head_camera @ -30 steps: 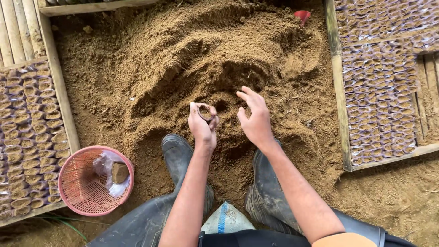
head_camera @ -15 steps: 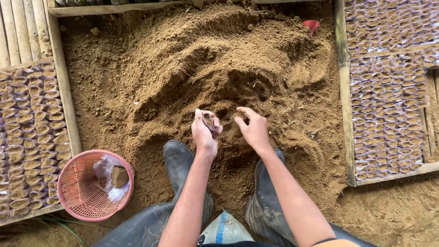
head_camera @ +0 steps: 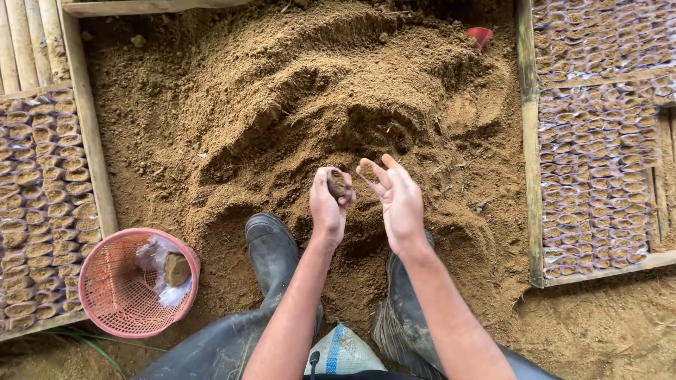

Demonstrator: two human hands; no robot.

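Holding soil-filled bag (head_camera: pixel 336 183) | left hand (head_camera: pixel 329 206) fingers (head_camera: pixel 321 184) wrapped around | right hand (head_camera: pixel 398 199) beside

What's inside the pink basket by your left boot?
The pink basket holds crumpled clear plastic and one brown soil-filled bag. What lies under the plastic is covered.

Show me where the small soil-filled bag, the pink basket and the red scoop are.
small soil-filled bag (head_camera: pixel 336 183), head view, its open soil top.
pink basket (head_camera: pixel 105 292), head view, its mesh floor.
red scoop (head_camera: pixel 480 35), head view, its exposed part.
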